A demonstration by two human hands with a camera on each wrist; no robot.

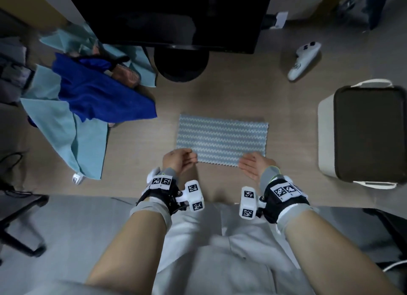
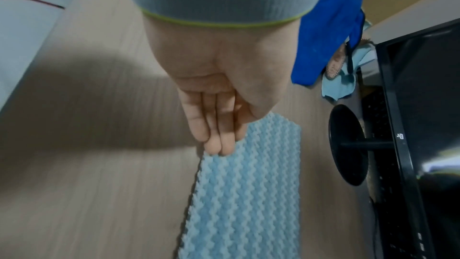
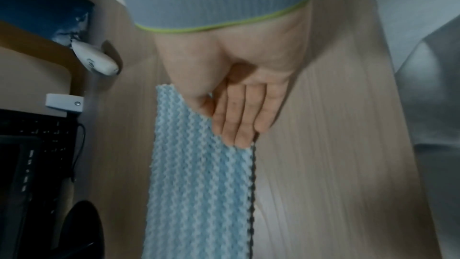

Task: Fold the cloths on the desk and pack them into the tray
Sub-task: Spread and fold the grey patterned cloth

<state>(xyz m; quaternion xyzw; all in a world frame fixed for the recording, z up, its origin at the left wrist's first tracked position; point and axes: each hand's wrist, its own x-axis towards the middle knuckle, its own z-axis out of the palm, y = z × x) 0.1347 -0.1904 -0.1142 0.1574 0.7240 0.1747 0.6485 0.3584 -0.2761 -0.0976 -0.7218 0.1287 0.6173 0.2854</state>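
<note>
Striped cloth point(image 1: 222, 139) flat on worktop point(image 1: 286, 96), tray point(image 1: 326, 140) to its right. Left hand point(image 1: 179, 161) and right hand point(image 1: 255, 165) at its near corners, grip loose, fingers straight, holding nothing.

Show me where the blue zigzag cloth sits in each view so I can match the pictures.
Head: the zigzag cloth lies flat at centre of the desk, both hands at its near edge.
Left wrist: it runs from the left hand fingertips down to the bottom edge.
Right wrist: it runs from the right hand down to the bottom, centre-left.
Shared landmark: the round black monitor base.
</note>
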